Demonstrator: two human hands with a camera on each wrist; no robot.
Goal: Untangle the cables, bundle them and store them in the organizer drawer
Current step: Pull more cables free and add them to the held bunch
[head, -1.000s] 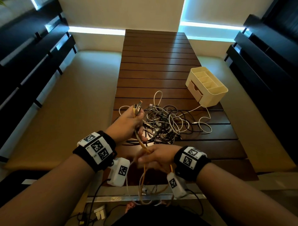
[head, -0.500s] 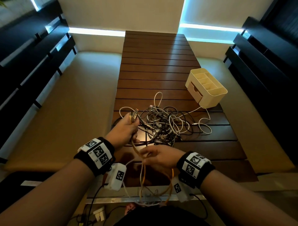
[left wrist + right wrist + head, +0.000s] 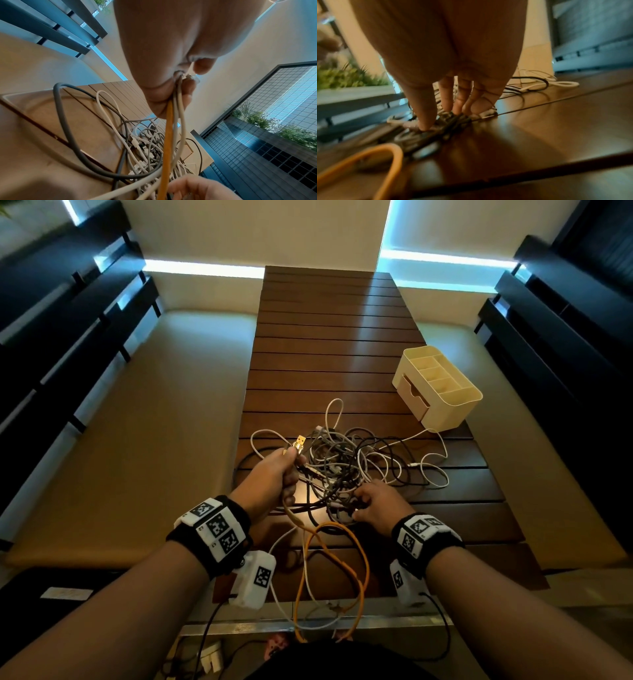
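A person's left hand grips a few cable ends, an orange cable among them, its loops trailing toward six o'clock over the near edge of the table. The right hand presses straightened fingers down on the tangle, which sits mid-table, at four o'clock of the left hand. The organizer stands at two o'clock of the tangle, its drawer closed, compartments seemingly bare. By the look of it, work is at an early stage: strands are being drawn free, nothing is bundled, nothing stored.
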